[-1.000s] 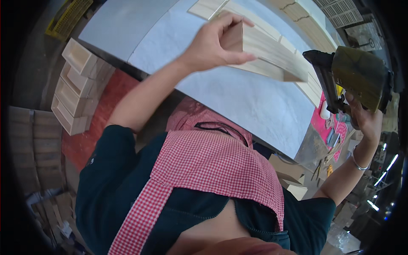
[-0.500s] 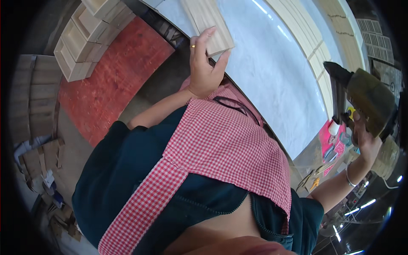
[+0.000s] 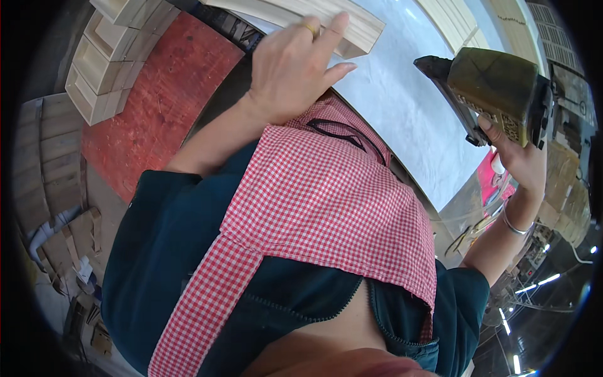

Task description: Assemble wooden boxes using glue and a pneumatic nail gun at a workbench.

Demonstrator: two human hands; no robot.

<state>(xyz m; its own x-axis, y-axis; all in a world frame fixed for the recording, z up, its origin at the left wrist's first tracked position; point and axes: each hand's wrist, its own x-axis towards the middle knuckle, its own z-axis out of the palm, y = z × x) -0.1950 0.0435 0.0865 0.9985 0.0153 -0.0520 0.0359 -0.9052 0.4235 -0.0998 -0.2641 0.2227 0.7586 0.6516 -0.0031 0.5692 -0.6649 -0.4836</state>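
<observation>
My left hand (image 3: 292, 69) lies over the near side of a pale wooden box (image 3: 355, 25) at the top of the view, partly cut off by the frame edge. Its index finger reaches across the wood, the thumb sticks out beside the box's end, and the other fingers are curled and partly hidden. On the right, my right hand (image 3: 518, 154) grips a nail gun (image 3: 493, 85) with a worn, dark olive body. The gun's black nose points left toward the box, with a gap between them, above a whitish table (image 3: 402, 107).
Pale wooden strips (image 3: 449, 22) lie along the table's far side. Stacked open wooden boxes (image 3: 94, 75) stand on a red board (image 3: 157, 107) at left. Wood scraps (image 3: 78, 248) are lower left. A pink sheet (image 3: 487, 179) with small items lies beyond the table's right end.
The nail gun has moved left, closer to the box. The wooden piece has turned, its near end shifting right, and my left hand now lies farther over its side.
</observation>
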